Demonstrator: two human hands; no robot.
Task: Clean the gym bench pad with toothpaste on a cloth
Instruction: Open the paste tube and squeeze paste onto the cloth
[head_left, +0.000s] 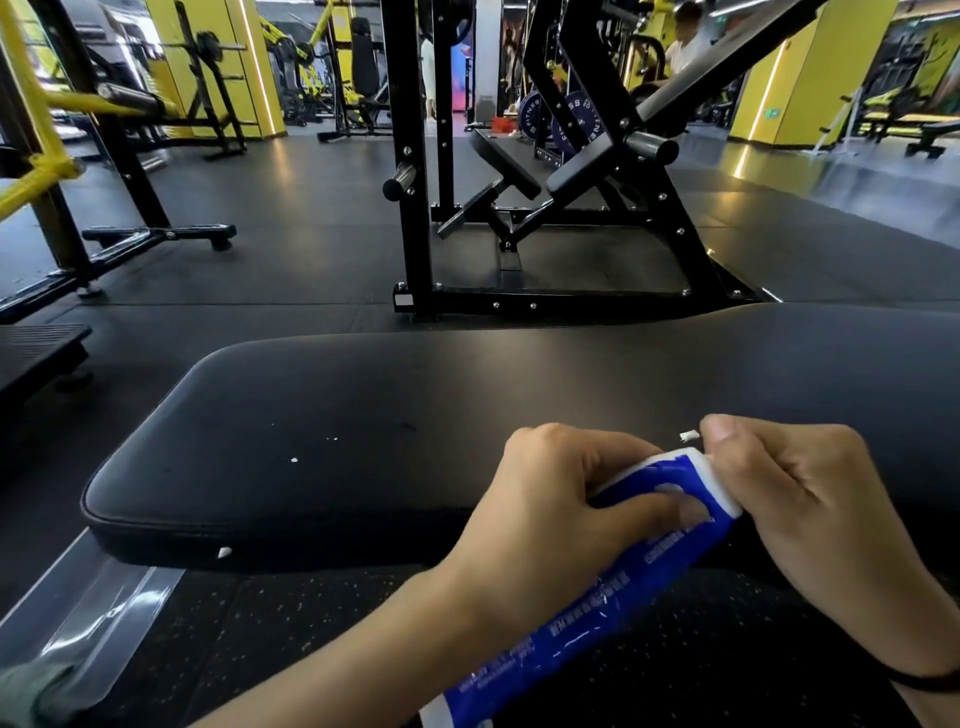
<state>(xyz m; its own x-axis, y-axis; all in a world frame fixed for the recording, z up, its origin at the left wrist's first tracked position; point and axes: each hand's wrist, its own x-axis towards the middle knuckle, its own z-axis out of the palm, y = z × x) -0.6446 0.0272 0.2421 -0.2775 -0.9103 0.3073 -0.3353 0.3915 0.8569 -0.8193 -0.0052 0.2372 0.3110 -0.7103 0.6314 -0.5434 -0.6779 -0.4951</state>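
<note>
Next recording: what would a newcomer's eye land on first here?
The blue tube, low and right of centre, is gripped by the left hand while the right hand pinches its top end. Just beyond them the black bench pad spans the frame, dotted with a few white specks. A black machine frame stands behind it.

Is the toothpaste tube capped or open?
Cannot tell: the right hand hides the nozzle end of the blue-and-white plastic toothpaste tube the left hand holds.
</note>
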